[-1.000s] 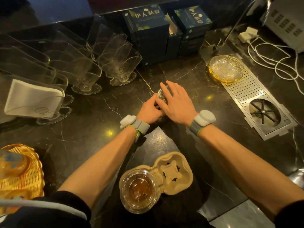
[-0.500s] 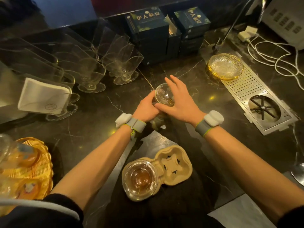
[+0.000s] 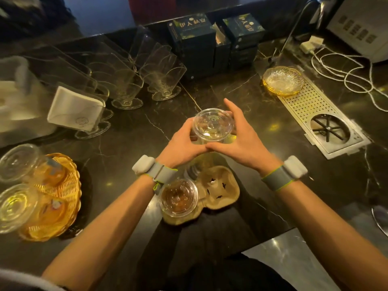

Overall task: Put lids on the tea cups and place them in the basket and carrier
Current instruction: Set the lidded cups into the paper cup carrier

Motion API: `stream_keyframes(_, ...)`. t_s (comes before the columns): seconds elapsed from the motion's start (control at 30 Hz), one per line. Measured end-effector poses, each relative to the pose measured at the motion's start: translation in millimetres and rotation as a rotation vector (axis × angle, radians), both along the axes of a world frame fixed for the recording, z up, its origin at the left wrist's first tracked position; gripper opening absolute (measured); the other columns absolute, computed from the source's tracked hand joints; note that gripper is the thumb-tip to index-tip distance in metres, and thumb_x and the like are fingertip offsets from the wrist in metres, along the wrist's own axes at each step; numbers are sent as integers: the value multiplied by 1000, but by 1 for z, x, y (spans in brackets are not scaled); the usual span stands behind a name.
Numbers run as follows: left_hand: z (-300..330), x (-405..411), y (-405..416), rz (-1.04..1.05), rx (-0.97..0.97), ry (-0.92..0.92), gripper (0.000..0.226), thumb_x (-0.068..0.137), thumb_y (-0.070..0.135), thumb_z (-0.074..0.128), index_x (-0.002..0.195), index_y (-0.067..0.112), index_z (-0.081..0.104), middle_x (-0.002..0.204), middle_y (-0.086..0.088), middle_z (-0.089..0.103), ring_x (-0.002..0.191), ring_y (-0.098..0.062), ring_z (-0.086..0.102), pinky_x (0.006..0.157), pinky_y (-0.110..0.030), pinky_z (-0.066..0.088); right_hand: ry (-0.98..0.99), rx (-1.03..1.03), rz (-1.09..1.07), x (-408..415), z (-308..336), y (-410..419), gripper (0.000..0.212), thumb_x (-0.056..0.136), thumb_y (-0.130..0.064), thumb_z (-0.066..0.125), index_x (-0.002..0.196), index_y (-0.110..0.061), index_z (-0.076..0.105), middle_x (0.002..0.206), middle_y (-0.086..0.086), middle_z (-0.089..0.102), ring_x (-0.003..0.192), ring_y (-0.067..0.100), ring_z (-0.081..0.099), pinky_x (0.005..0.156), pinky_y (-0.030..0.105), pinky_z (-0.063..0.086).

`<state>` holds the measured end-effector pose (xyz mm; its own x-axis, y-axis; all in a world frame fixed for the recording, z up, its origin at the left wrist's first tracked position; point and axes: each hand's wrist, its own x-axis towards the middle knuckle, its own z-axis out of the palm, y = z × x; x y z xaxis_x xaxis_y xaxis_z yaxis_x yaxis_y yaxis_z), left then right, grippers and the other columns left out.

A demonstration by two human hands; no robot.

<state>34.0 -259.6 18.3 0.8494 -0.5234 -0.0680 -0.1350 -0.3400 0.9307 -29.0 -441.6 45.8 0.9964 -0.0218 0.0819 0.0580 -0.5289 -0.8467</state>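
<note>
A clear plastic tea cup (image 3: 213, 126) with a clear lid on top is held above the dark counter by both hands. My left hand (image 3: 182, 143) grips its left side and my right hand (image 3: 241, 139) wraps its right side, thumbs meeting in front. Below them a brown paper carrier (image 3: 220, 192) holds one lidded tea cup (image 3: 178, 197) in its left slot; its right slot shows bare. At the left edge a yellow wicker basket (image 3: 67, 185) holds two lidded tea cups (image 3: 19, 162), both blurred.
Clear acrylic stands (image 3: 126, 85) and a white napkin holder (image 3: 75, 108) line the back left. Dark tea boxes (image 3: 193, 38) stand behind. A yellow glass dish (image 3: 283, 80) rests on a perforated metal drain tray (image 3: 323, 116) at right, with white cables (image 3: 346, 66) beyond.
Both hands lifted the lidded cup off the counter and drew it nearer, toward the carrier. The view shifted, bringing the basket and its cups further into sight.
</note>
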Motion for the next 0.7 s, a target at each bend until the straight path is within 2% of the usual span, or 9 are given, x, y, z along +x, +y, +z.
stream_keyframes(0.1, 7, -14, 6, -25, 46, -35, 93, 63, 40, 87, 140, 28, 36, 130, 11, 57, 120, -5, 56, 106, -32, 45, -3, 11, -15, -17, 0, 3, 114, 66, -43, 88, 154, -25, 19, 146, 0, 43, 133, 11, 46, 111, 41, 42)
stream_keyframes(0.23, 15, -35, 15, -85, 108, -69, 104, 67, 34, 89, 149, 26, 25, 134, 13, 52, 121, -1, 53, 103, -15, 40, 5, 6, -9, -41, -1, 9, 113, 64, -48, 87, 153, -29, 20, 145, -2, 43, 134, 9, 44, 111, 41, 43)
stream_keyframes(0.3, 19, -47, 18, -112, 134, -99, 106, 68, 36, 88, 150, 27, 23, 139, 11, 50, 125, -2, 50, 103, -13, 37, 9, 5, -1, -53, -2, 12, 111, 65, -47, 87, 153, -29, 21, 145, -3, 43, 134, 7, 43, 111, 41, 42)
stream_keyframes(0.43, 22, -67, 21, -163, 197, -160, 107, 68, 46, 85, 151, 26, 22, 148, 5, 47, 133, -9, 47, 112, -29, 37, 26, -6, 0, -74, -7, 15, 110, 65, -52, 85, 153, -26, 24, 143, -5, 43, 132, 4, 44, 111, 37, 43)
stream_keyframes(0.53, 18, -74, 22, -179, 274, -217, 108, 68, 45, 87, 152, 23, 23, 148, 2, 47, 134, -15, 47, 113, -42, 38, 51, -15, -2, -85, -13, 17, 111, 65, -54, 83, 154, -22, 25, 139, -5, 43, 130, 7, 46, 110, 38, 43)
stream_keyframes(0.7, 8, -84, 23, -199, 375, -300, 109, 67, 44, 87, 153, 15, 27, 149, -4, 47, 135, -20, 47, 112, -45, 36, 77, -31, 6, -99, -26, 18, 110, 67, -46, 86, 153, -15, 26, 138, -1, 43, 131, 10, 46, 110, 38, 42)
